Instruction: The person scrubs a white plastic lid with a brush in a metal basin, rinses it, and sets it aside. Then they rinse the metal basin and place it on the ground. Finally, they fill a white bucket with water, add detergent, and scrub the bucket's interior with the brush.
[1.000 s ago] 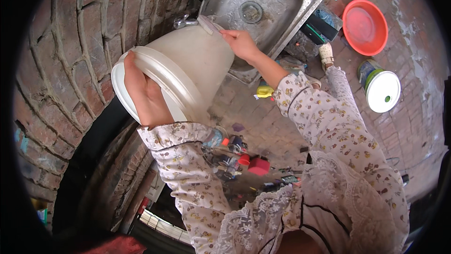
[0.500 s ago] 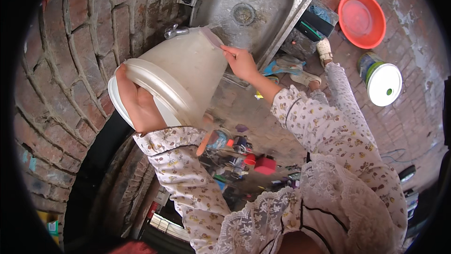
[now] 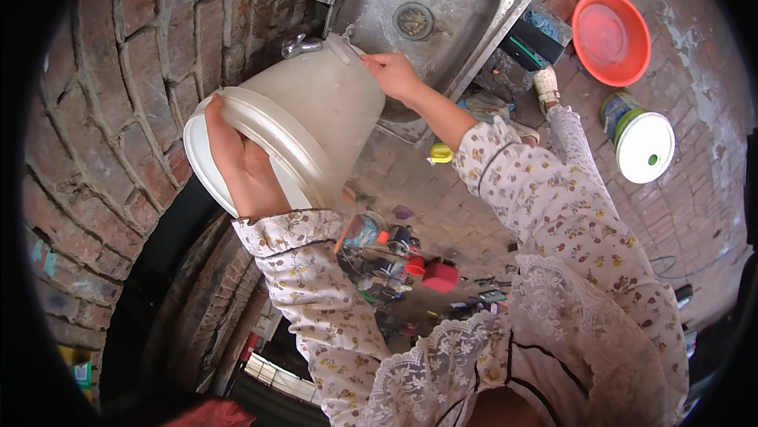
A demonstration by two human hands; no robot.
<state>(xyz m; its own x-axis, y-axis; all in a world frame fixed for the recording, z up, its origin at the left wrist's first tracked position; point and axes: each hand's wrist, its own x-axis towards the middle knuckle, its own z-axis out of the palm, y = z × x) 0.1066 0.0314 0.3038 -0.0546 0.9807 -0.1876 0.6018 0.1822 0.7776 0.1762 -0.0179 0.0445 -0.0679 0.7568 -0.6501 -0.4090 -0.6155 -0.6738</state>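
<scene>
A large translucent white plastic bucket (image 3: 316, 123) is tipped on its side, its mouth pointing toward the steel sink (image 3: 466, 0). My left hand (image 3: 241, 166) is spread flat against the bucket's bottom, holding it up. My right hand (image 3: 391, 75) grips the bucket's rim near the sink edge. A metal tap (image 3: 300, 46) pokes out from the brick wall just behind the bucket. The bucket's inside is hidden from me.
A curved brick wall (image 3: 134, 87) rises on the left. On the brick floor sit a red basin (image 3: 609, 36), a lidded white-and-green bucket (image 3: 643, 142), a small yellow object (image 3: 440, 154) and a clutter of small red and blue items (image 3: 399, 257).
The bucket has stayed tipped toward the sink while the view shifted slightly; my right hand moved a little lower along the rim. My left hand still supports the base.
</scene>
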